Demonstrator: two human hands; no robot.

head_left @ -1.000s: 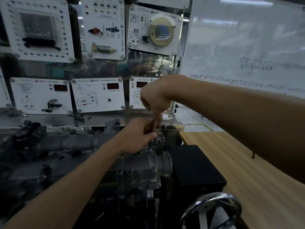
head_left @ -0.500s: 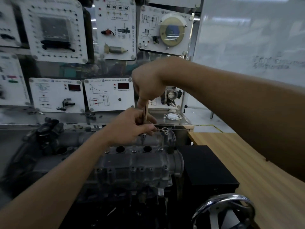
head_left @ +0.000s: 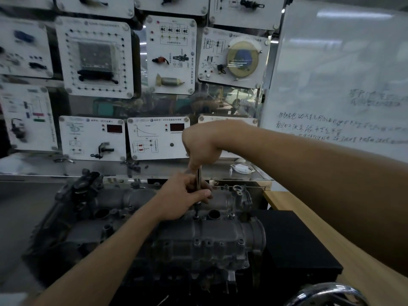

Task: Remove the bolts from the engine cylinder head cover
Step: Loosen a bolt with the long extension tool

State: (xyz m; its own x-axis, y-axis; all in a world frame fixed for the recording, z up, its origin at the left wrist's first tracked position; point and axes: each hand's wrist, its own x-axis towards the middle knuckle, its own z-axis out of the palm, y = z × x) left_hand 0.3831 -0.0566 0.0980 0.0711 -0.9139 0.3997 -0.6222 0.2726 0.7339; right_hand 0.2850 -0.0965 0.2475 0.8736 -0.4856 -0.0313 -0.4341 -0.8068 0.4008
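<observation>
Cylinder head cover: grey cast metal, low centre of the view, long axis running from 9 o'clock to 3 o'clock; its top face looks up at the camera.
Bolt: on the cover's middle ridge, just at 9 o'clock of a round open bore; its axis stands upright, head up.
Tool: a slim metal shaft, near vertical, lower end meeting the bolt, upper end hidden inside the right fist.
Right hand: arm enters from 3 o'clock, wrist bent down, fingers curled tight round the tool's top — thumb pointing down along the shaft.
Left hand: forearm rises from 7 o'clock; fingers wrap closed about the lower shaft, just above the bolt.
Edges: the cover's right end stops beside a black box; a wooden bench lies at 4 o'clock.
Open room: a steel ledge and white instrument panels stand at 12 o'clock, well apart from the hands; the cover's left half is bare of hands.
Chrome wheel: at 5 o'clock, cut off by the frame.
</observation>
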